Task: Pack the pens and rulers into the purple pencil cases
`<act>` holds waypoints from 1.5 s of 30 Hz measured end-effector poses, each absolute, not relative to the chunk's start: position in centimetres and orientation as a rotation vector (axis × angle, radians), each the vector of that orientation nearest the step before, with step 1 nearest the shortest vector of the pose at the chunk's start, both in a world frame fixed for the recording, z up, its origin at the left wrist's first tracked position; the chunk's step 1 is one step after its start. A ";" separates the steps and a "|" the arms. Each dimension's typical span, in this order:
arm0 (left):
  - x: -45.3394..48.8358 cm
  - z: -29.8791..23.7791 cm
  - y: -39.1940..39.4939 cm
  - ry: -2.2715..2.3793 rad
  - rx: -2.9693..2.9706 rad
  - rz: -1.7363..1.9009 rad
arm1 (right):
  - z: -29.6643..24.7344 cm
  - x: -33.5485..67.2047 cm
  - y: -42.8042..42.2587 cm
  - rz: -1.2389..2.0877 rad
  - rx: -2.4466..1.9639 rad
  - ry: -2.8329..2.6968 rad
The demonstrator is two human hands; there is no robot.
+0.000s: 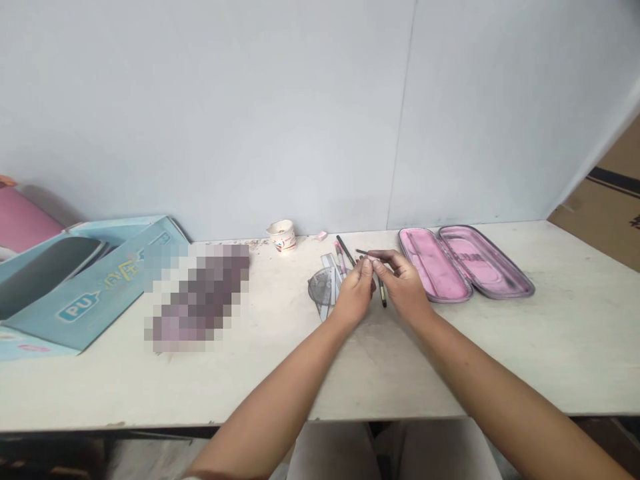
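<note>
While hands [354, 290] [404, 283] meet, slim stick [362, 252], dark

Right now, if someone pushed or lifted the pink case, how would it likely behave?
The case lies open and flat, so pushed it would probably slide rather than roll or tip. Its two halves have smooth, rounded outlines, suggesting a fairly stiff shell. Lifted by one half, it might fold, since they appear joined along the middle.
</note>
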State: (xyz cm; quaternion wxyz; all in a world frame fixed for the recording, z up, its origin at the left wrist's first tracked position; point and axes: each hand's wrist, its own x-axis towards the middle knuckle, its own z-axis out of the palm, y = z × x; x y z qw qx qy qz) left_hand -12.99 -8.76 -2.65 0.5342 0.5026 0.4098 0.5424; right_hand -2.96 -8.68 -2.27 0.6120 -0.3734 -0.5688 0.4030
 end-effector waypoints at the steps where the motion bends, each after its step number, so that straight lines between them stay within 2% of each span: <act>1: -13.0 -2.7 -8.7 0.985 1.209 1.295 | -2.4 -3.0 -8.7 0.940 -0.869 -1.307; 6: -13.5 -2.9 -8.3 1.018 1.281 1.301 | -2.7 -2.8 -8.4 0.876 -0.899 -1.397; 11: -14.4 -2.7 -8.1 1.108 1.347 1.327 | -2.2 -2.2 -8.4 0.382 -0.829 -1.793; 13: -14.6 -2.4 -8.1 1.147 1.384 1.326 | -2.1 -2.3 -8.6 0.323 -0.801 -1.868; 16: -14.6 -1.7 -8.2 1.142 1.404 1.328 | -2.1 -2.5 -9.2 0.445 -0.812 -1.828; 19: -14.2 -0.7 -8.4 1.047 1.320 1.346 | -2.0 -2.8 -9.6 0.735 -0.765 -1.698; 22: -13.9 0.2 -8.4 0.956 1.140 1.377 | -1.8 -3.2 -9.8 1.020 -0.666 -1.584; 27: -15.5 0.7 -7.6 0.709 0.716 1.372 | -2.3 -3.8 -9.5 1.319 -0.860 -1.322; 31: -17.1 0.5 -6.9 0.603 0.557 1.382 | -3.3 -4.4 -9.2 1.682 -0.741 -1.248; 45: -17.0 0.0 -7.0 0.525 0.456 1.387 | -4.0 -4.6 -9.1 1.774 -0.727 -1.194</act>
